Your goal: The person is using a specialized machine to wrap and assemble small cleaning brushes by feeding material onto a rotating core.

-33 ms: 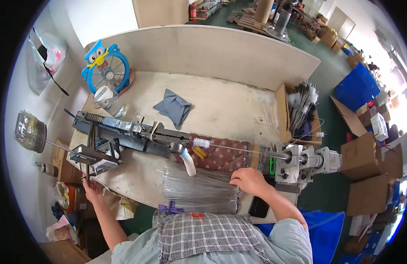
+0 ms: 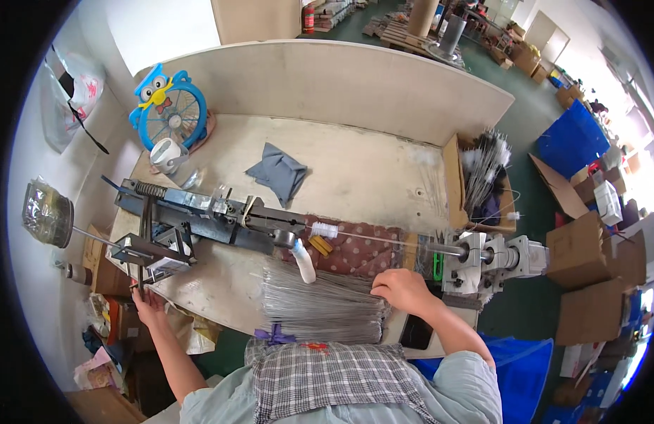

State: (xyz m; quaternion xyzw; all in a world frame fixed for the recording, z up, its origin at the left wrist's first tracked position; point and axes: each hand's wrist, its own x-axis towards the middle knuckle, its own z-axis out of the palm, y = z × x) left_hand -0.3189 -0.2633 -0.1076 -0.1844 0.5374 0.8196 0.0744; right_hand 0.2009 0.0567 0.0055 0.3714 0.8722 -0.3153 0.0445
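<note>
Wires (image 2: 320,307) end under the curled right hand (image 2: 403,288) while the left hand (image 2: 150,308) meets a dark metal lever (image 2: 141,274), though I cannot tell either's grip.

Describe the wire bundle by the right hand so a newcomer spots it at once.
On the pale workbench, find the dotted reddish cloth. Below it in the picture lies the wire bundle, a broad layer of thin grey strands, with the right hand at its upper right corner. Unlike the wires bristling from the cardboard box, these lie flat, side by side.
</note>
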